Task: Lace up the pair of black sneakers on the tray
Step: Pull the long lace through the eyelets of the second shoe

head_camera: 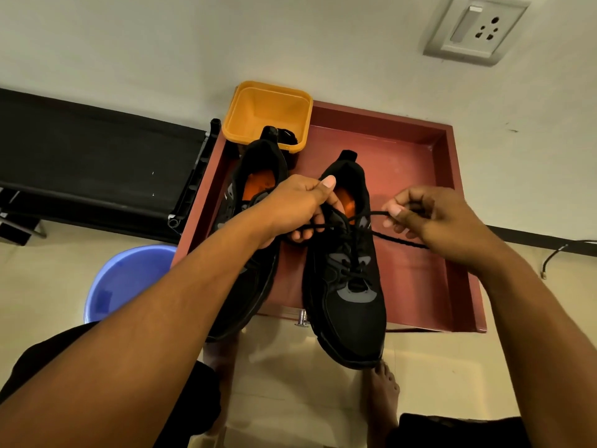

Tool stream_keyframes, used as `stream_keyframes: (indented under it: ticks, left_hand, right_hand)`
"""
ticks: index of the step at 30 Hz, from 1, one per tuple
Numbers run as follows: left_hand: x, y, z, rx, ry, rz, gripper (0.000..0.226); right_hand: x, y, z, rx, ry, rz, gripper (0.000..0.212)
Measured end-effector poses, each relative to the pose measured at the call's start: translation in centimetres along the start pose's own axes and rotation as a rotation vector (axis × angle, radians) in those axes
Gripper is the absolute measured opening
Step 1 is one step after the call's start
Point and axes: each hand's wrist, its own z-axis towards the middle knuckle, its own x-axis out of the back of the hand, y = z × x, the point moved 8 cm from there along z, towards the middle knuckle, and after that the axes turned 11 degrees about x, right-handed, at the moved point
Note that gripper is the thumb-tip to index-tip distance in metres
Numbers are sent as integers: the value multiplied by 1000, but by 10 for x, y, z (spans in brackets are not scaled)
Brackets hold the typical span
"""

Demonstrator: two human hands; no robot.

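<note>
Red tray (416,189), sneaker (258,163) half-hidden — lace (400,241) pinched

Both hands (300,205) on right sneaker's (349,260) lace (397,239)

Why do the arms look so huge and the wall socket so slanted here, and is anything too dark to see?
Head view: the wide-angle lens swells the forearms near the bottom edge and tilts the wall socket; warm, dim light leaves the laced sneaker almost without detail, so the lace shows clearly only over the red tray.
</note>
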Motion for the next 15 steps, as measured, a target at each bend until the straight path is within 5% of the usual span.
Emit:
stream_keyframes:
  ticks: [8,15]
  left_hand:
    - [0,2,2,-15,8,3,57]
    - [-2,3,2,-22,10,-3,56]
  right_hand:
    - [28,3,-1,41,196,-36,11]
    - [-4,-8,5,99,88,0,7]
